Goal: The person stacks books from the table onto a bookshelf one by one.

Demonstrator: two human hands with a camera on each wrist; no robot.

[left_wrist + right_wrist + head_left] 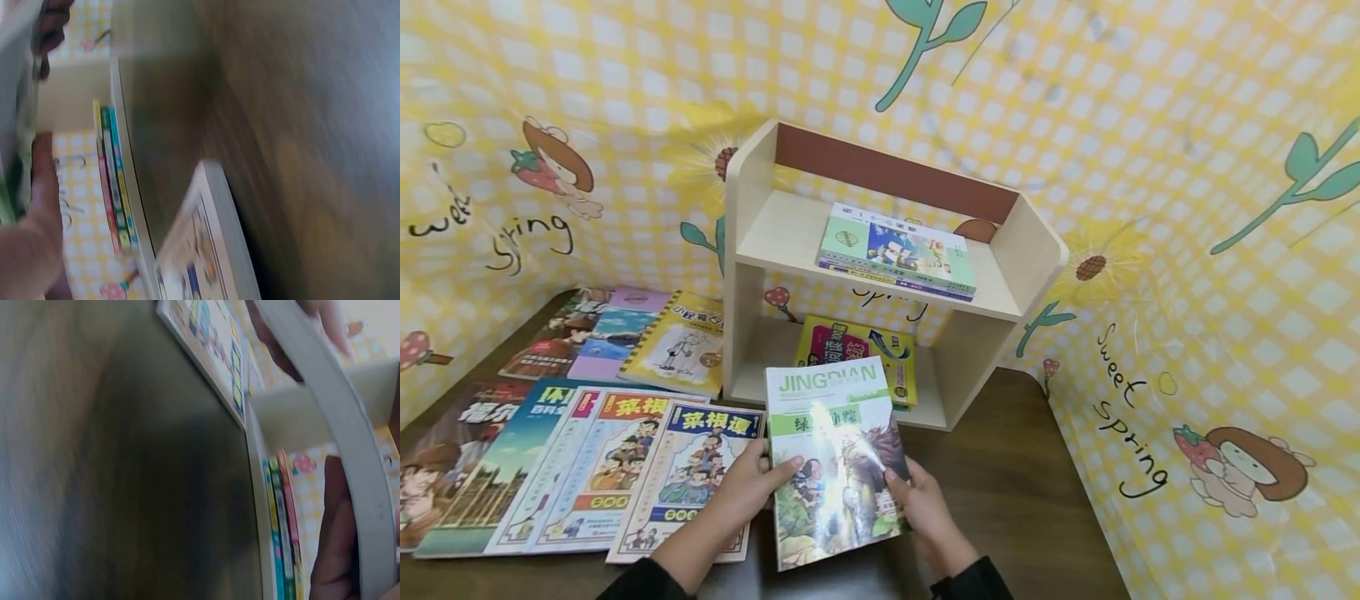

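In front of the small wooden shelf (1000, 250), above the dark worktop (1022, 483), I hold a green picture book (835, 458) with both hands. My left hand (748, 487) pinches its left edge, thumb on the cover; my right hand (921, 500) pinches the right edge the same way. 2 books lie in the shelf, 1 on each level, and more books (587, 450) lie spread to the left.
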